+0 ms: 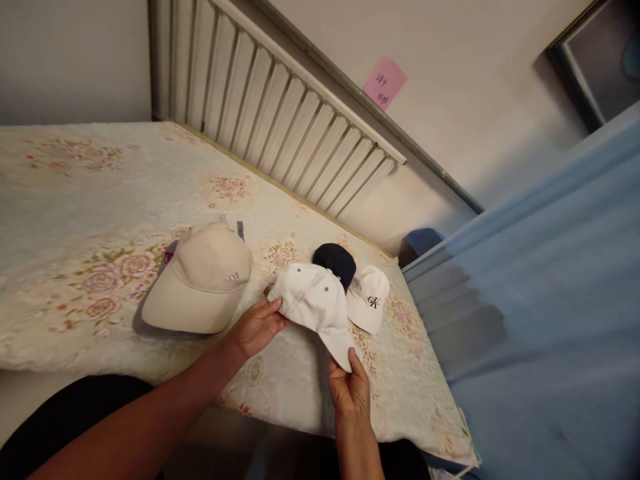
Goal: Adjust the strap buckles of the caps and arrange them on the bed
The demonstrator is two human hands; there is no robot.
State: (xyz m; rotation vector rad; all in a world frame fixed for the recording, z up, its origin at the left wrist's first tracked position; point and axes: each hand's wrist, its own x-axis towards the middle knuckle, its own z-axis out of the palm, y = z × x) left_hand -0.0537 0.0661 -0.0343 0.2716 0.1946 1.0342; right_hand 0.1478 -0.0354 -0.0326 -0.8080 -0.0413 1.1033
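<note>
Between my two hands is a white baseball cap [310, 297], held above the bed with its brim pointing down to the right. My left hand [259, 325] grips the back rim of its crown. The tip of the brim is pinched by my right hand [351, 383]. Just behind it lies a dark navy cap [336, 261], partly covered by the white one. To the right rests a white cap with black CK letters [371, 299]. A larger beige cap [203, 280] with a small metallic logo lies to the left, brim toward me.
A floral bed cover [60, 220] spreads beneath the caps. Along its far side stands a white radiator [280, 113] against the wall. A pink note [385, 83] is stuck above it. A blue curtain [530, 300] hangs on the right, near a dark blue object [423, 241].
</note>
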